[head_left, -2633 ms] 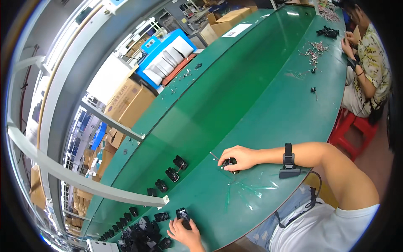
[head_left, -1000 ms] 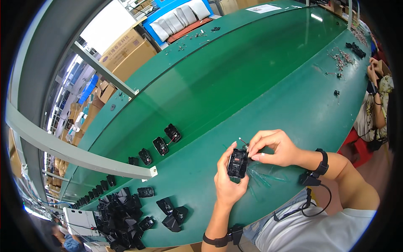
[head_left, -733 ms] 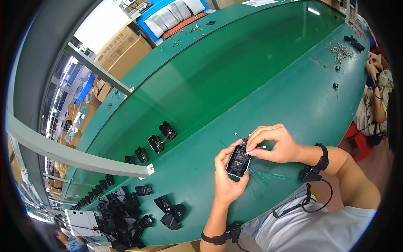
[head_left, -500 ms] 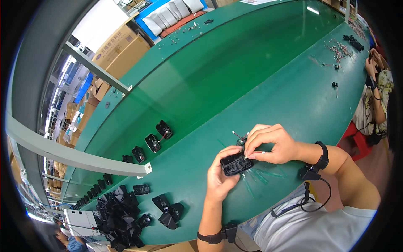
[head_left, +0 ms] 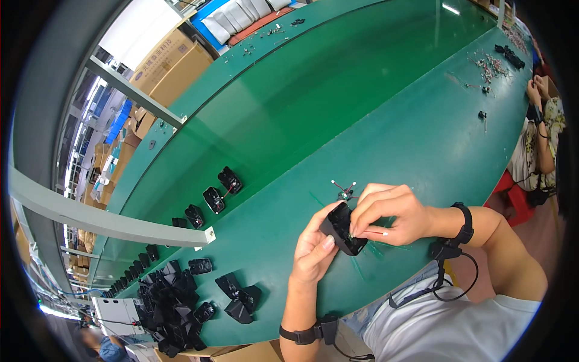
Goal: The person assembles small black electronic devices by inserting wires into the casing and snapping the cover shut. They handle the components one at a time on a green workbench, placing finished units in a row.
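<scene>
My left hand (head_left: 313, 250) is closed round a black plastic housing (head_left: 341, 223), an open box tilted so its hollow faces my right hand. The fingertips of my right hand (head_left: 393, 208) are pinched together at the housing's inside edge. Between them is a small wired part, mostly hidden; a thin lead with a white connector (head_left: 385, 233) sticks out beside the thumb. Just beyond the housing, a small black part with wires (head_left: 345, 194) lies on the green table, two white-tipped leads pointing up.
Black housings are heaped (head_left: 172, 308) at lower left, with several loose ones (head_left: 240, 298) beside them. Others stand in a row (head_left: 214, 199) on the green belt (head_left: 289, 120). A grey metal frame bar (head_left: 120, 217) crosses the left. Another person's hands (head_left: 538, 90) are at far right.
My left hand has turned the housing from lying nearly level to a steep tilt. My right fingers have stayed at its edge, and the white connector has swung slightly lower.
</scene>
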Demonstrator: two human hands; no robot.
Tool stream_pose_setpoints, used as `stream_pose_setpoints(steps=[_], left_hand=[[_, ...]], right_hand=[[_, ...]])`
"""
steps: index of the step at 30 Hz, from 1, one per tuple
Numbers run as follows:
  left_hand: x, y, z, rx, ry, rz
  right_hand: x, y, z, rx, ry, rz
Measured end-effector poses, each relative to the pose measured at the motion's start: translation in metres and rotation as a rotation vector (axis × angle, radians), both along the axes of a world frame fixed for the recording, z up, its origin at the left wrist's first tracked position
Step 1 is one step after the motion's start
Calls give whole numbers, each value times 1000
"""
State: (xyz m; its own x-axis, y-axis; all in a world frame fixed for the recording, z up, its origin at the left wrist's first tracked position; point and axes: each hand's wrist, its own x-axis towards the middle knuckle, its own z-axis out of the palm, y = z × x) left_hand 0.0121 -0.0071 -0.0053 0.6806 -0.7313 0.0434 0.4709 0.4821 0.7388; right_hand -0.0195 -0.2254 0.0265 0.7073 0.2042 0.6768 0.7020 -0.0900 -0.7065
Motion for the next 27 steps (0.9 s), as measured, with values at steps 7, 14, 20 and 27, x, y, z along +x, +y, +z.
stream_pose_setpoints(steps=[7,14,20,27], left_hand=[[-3,-1,5,68,-1,115],[-1,2,-7,-12,-49,47],[-1,2,-8,166,-45,68],[-2,8,-14,115,-12,82]], right_hand=[[-2,1,4,43,-10,-33],[-5,-1,5,-75,-52,-62],[-1,-5,5,-233,-157,-83],[0,3,-4,-174,-50,-47]])
